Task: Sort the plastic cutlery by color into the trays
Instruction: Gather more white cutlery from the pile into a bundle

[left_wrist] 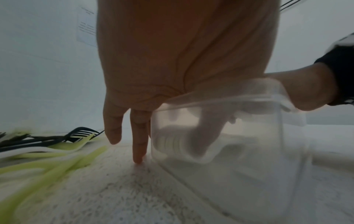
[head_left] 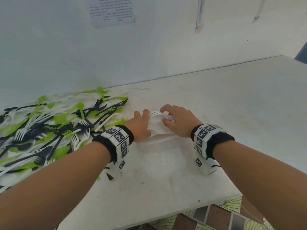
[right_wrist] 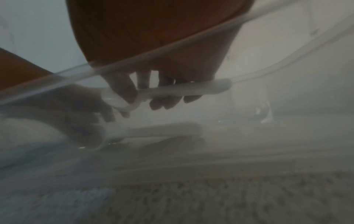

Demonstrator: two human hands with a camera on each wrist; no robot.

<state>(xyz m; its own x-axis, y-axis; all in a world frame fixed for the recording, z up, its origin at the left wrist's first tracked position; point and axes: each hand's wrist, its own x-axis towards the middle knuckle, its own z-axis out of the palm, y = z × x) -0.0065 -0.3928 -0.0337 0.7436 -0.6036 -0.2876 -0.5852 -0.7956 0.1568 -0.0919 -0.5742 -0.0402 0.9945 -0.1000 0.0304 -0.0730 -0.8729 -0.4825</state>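
Note:
A clear plastic tray (head_left: 159, 141) stands on the white table in front of me. My right hand (head_left: 174, 120) is over it and pinches white cutlery (head_left: 156, 118), a spoon and a fork together. Through the tray wall (right_wrist: 134, 60), the right wrist view shows those fingers curled round the white handle (right_wrist: 191, 89). My left hand (head_left: 141, 123) rests on the tray's left rim. Its fingers (left_wrist: 139, 144) point straight down outside the tray wall (left_wrist: 229, 174), and one fingertip touches the table. A mixed pile of green, black and white cutlery (head_left: 49, 128) lies to the left.
The pile's near edge, with green pieces (left_wrist: 57, 163) and a black fork (left_wrist: 82, 133), lies just left of my left hand. A wall with a printed sheet (head_left: 113, 10) rises behind the table. The table top (head_left: 232, 105) stretches to the right; a patterned cloth (head_left: 224, 211) shows below its front edge.

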